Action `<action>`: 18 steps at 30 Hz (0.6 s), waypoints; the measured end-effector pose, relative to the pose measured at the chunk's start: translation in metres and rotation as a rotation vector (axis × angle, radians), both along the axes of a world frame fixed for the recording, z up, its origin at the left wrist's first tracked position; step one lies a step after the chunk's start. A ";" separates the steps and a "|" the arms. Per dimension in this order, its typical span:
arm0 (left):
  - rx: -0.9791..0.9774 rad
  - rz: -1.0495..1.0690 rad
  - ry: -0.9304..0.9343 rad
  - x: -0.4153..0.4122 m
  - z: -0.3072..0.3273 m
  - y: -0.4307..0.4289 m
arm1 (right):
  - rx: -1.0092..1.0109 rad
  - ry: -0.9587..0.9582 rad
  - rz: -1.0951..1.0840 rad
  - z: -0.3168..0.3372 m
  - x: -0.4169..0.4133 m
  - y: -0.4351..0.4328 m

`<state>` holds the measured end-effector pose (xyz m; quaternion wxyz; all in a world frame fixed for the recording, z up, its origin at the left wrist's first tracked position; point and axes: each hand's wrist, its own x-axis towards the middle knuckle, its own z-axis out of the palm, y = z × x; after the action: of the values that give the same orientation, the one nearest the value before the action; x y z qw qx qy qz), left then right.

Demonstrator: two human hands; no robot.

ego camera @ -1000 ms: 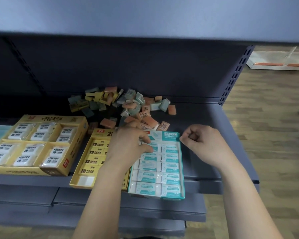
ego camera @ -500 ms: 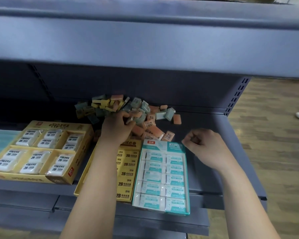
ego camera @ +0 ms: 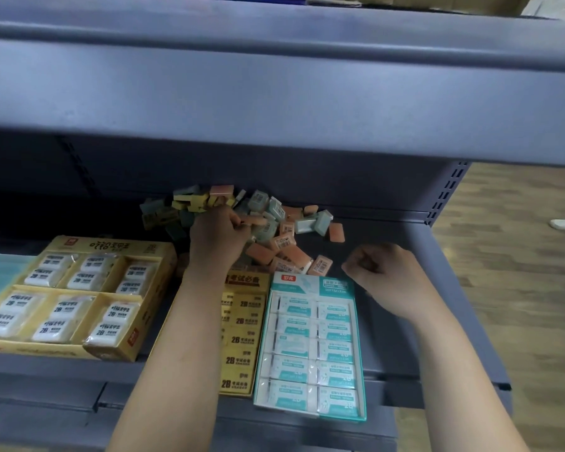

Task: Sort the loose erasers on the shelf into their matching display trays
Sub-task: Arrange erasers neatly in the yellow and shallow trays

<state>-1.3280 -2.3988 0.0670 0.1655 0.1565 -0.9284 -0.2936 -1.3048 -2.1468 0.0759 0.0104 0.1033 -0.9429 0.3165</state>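
While teal tray (ego camera: pixel 311 284) sits full; left hand (ego camera: pixel 216 240) in loose erasers (ego camera: pixel 276 211)

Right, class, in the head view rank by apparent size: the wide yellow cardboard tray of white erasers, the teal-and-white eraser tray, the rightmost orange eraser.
1. Wide yellow cardboard tray
2. Teal-and-white eraser tray, noticeably smaller
3. Rightmost orange eraser, by far smallest

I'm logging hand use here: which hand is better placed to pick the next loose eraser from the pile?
Left, most likely. The left hand is in the pile of loose erasers, fingers curled among them. The right hand is a fist beside the teal tray, short of the pile.
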 end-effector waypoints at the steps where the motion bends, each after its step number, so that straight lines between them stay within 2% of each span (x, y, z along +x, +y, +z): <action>1: -0.016 0.001 0.014 0.003 0.003 -0.002 | -0.001 0.004 0.012 0.003 -0.002 -0.003; 6: -0.022 0.004 0.082 0.020 0.009 -0.018 | 0.073 -0.003 0.113 0.017 -0.013 -0.028; 10: 0.025 -0.014 0.105 0.040 0.009 -0.032 | 0.047 -0.075 0.231 0.023 -0.028 -0.059; 12: 0.139 -0.022 0.137 0.051 0.010 -0.036 | 0.049 -0.102 0.266 0.020 -0.036 -0.076; 15: 0.499 -0.027 0.169 0.066 0.012 -0.036 | 0.099 -0.064 0.343 0.019 -0.046 -0.098; 18: 0.596 -0.035 0.192 0.076 0.009 -0.040 | 0.137 0.014 0.379 0.011 -0.057 -0.117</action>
<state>-1.2521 -2.4387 0.0765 0.1944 0.1535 -0.7841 -0.5690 -1.3615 -2.2635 0.0865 -0.0499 0.2814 -0.9259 0.2471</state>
